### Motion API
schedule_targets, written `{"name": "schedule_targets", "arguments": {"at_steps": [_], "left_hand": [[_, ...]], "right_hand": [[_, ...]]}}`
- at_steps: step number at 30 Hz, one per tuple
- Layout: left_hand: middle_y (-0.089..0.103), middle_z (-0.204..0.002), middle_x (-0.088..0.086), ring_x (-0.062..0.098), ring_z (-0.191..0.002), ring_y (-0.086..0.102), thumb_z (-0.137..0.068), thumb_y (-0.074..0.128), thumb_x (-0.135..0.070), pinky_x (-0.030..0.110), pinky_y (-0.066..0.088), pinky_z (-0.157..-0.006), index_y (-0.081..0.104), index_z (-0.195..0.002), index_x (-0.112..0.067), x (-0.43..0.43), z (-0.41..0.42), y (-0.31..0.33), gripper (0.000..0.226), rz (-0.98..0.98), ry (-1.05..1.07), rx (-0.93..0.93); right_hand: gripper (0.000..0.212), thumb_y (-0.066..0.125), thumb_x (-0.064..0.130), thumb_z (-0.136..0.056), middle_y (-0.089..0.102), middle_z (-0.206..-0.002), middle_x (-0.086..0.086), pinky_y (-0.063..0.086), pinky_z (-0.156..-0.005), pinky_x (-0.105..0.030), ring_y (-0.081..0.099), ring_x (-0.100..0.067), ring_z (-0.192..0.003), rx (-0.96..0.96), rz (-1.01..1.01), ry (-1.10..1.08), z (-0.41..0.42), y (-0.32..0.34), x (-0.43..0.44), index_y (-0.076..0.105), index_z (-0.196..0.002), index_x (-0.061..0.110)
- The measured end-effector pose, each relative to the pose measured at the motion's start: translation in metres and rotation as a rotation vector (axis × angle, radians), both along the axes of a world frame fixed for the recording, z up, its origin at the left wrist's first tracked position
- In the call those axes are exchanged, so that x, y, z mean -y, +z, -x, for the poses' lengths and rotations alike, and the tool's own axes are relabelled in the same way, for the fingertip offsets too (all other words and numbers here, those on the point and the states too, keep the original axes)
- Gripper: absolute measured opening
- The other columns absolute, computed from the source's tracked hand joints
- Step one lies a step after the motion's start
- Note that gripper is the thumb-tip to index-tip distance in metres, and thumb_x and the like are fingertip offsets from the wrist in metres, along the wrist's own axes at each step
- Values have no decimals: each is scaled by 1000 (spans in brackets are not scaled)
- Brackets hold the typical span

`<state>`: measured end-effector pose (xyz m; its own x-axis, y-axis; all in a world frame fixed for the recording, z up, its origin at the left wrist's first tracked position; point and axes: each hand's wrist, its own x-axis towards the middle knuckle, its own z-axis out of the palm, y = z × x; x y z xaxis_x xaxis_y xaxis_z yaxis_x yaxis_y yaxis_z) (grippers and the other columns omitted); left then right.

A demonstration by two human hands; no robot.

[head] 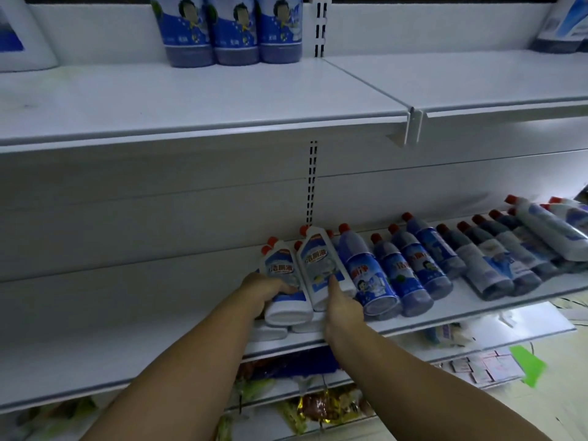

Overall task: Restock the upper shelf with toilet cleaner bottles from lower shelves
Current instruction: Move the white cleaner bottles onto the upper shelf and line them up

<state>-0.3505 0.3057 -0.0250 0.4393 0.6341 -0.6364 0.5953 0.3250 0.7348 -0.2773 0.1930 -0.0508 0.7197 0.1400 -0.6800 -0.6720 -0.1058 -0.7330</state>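
Three blue-labelled toilet cleaner bottles stand at the far side of the upper shelf. One white jug is at its far left and one white-and-blue container at its far right. On the lower shelf lie at least four white red-capped bottles at the left. To their right are four blue bottles, then about five darker bottles. At least two white bottles are stacked at the far right. Two hands are in view: the left hand and the right hand.
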Motion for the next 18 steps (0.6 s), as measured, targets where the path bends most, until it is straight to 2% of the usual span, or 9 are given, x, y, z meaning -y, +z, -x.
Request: {"name": "schedule_targets", "arguments": {"at_steps": [3, 6, 9, 13, 16, 18], "left_hand": [[65, -92, 16, 29, -74, 65, -65, 82, -3, 33, 55, -57, 53, -119, 2, -1, -1, -2, 61, 66, 11, 18], [66, -106, 19, 32, -86, 66, -59, 84, -6, 37, 59, -70, 52, -122, 3, -5, -1, -9, 71, -11, 35, 7], [67, -102, 21, 33, -85, 67, -61, 82, -9, 38, 58, -73, 56, -114, 3, -7, 4, -10, 61, -32, 55, 6], [69, -90, 23, 33, -72, 68, -66, 77, 0, 36, 57, -62, 61, -107, 5, -10, 24, -5, 44, 81, 128, 162], [73, -80, 18, 29, -64, 69, -71, 72, 2, 33, 56, -54, 63, -102, 1, -9, 49, 4, 32, 134, 161, 282], [74, -71, 13, 24, -57, 70, -75, 67, 5, 30, 56, -49, 63, -98, -4, -5, 69, 10, 24, 153, 181, 360]], "right_hand": [[70, 59, 46, -86, 52, -133, -19, 41, -87, -34, 53, -34, -116, 28, 101, 56, 0, 4, -3, 43, -133, -3], [71, 68, 44, -79, 57, -123, -17, 48, -87, -38, 57, -34, -107, 9, 55, 72, 1, 9, -9, 46, -130, -1], [66, 78, 26, -72, 61, -115, -19, 55, -79, -41, 62, -35, -99, -86, -104, 97, 1, 17, -17, 49, -124, -2], [41, 66, 10, -84, 59, -109, -21, 54, -77, -46, 58, -37, -108, -216, -347, 216, -9, 32, -10, 50, -121, 3], [40, 64, 6, -84, 62, -114, -21, 58, -71, -46, 61, -35, -102, -292, -448, 362, -20, 37, 16, 52, -122, 2], [43, 64, -2, -77, 67, -103, -23, 60, -64, -43, 63, -36, -96, -318, -492, 518, -25, 38, 38, 53, -118, 0]]}}
